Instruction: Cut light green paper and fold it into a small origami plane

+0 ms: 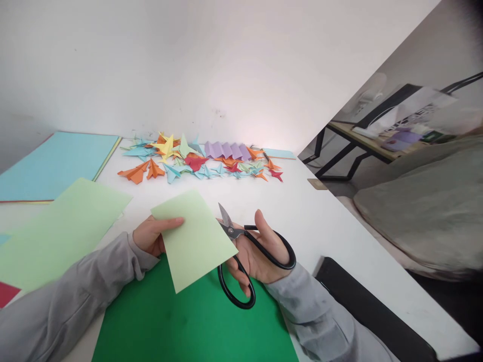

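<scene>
My left hand (151, 235) pinches the left edge of a small light green paper sheet (192, 241), thumb on top, and holds it above a dark green sheet (188, 322). My right hand (256, 254) grips black-handled scissors (245, 251), fingers through the loops. The short blades point up and away at the paper's right edge.
A larger light green sheet (60, 231) lies at the left, with a stack of blue paper (56, 163) behind it and a red sheet corner (7, 294). Several folded paper figures (196, 158) lie by the wall. A black pad (370, 309) sits at the right table edge.
</scene>
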`<act>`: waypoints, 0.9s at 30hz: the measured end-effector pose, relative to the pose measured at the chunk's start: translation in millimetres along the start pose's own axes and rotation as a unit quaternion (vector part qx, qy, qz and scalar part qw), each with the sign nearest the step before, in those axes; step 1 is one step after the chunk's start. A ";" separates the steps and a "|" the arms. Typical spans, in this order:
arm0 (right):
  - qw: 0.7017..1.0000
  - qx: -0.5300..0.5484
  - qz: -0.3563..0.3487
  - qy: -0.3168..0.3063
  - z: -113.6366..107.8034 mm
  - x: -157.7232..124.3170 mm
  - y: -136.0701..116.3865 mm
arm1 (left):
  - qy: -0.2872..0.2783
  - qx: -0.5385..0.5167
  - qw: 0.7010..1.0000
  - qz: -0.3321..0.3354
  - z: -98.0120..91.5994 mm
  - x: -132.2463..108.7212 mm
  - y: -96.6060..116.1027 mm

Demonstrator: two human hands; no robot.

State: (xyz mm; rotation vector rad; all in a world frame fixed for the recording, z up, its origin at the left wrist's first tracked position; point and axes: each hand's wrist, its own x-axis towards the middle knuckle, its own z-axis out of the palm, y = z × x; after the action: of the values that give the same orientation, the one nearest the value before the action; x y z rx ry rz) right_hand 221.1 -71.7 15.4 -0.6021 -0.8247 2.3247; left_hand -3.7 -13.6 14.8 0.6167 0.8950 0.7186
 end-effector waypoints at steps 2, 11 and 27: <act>1.000 0.005 -0.008 0.004 0.6 0.5 0.2 | -0.001 0.002 1.000 0.007 -0.4 0.6 -0.3; 0.999 0.003 -0.042 0.032 3.1 1.4 2.3 | 0.010 -0.013 1.000 0.010 -1.4 1.8 -0.4; 1.000 -0.007 0.001 -0.018 -4.3 1.0 3.2 | -0.060 0.049 0.997 -0.026 -7.1 1.3 -7.2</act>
State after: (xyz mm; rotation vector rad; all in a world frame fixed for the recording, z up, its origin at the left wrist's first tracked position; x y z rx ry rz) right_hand 221.6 -71.3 10.1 -0.5703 -0.8587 2.3399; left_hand -7.1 -15.8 5.4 0.7127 0.8351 0.5871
